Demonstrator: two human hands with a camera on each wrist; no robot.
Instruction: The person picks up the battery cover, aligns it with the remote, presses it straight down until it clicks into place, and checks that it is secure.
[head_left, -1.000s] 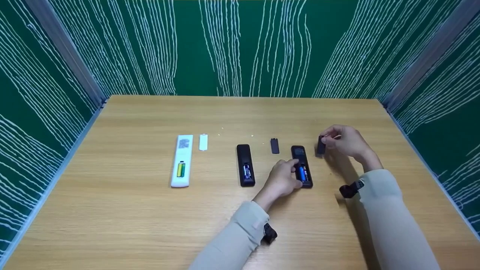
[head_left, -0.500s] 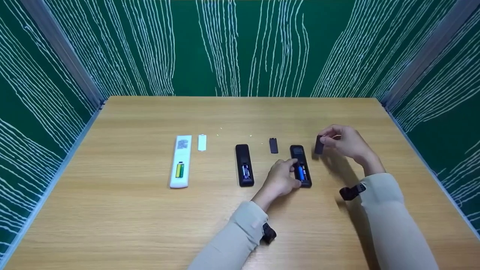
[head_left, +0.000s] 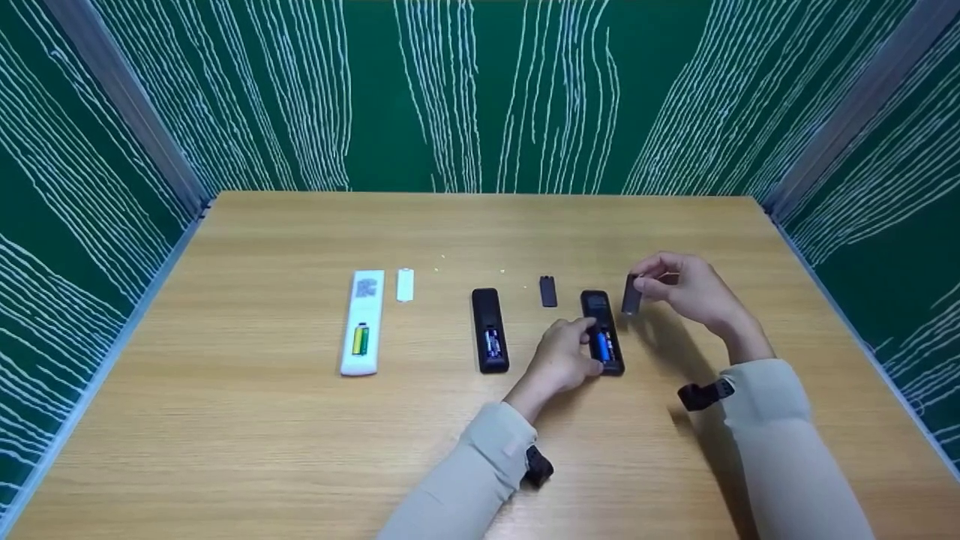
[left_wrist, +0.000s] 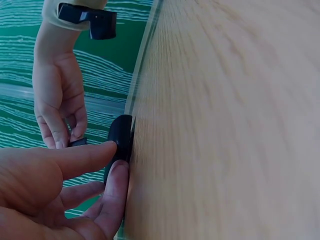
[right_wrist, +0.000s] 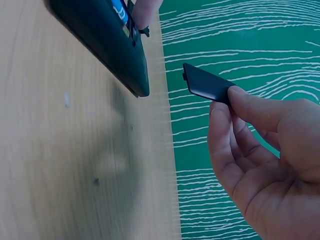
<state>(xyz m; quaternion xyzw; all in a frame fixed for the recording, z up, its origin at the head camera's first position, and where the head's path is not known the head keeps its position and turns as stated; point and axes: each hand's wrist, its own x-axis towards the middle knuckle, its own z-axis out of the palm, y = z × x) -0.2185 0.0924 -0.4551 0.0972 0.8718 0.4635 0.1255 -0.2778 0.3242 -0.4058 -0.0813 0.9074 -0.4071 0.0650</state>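
Note:
My left hand (head_left: 559,358) grips the rightmost black remote control (head_left: 598,301) by its left edge, thumb near the lower end, as it lies back up on the table. Two batteries (head_left: 606,346), one of them blue, sit in its uncovered compartment. Between thumb and fingertips, my right hand (head_left: 694,292) pinches a black battery cover (head_left: 631,294) just right of that remote. In the right wrist view the cover (right_wrist: 207,85) is held by one end, tilted, with a small tab at its far end. The left wrist view catches the remote's dark side (left_wrist: 119,131) under my fingers.
A second black remote (head_left: 490,322) with batteries showing lies to the left, and another black cover (head_left: 548,291) between the two. Farther left are a white remote (head_left: 367,307) with yellow-green batteries and its white cover (head_left: 405,285). Tiny pale bits dot the wooden table (head_left: 262,435).
My right hand has shifted slightly left with the battery cover, bringing it closer to the rightmost remote, and the cover has turned a little. My left hand stays on the remote.

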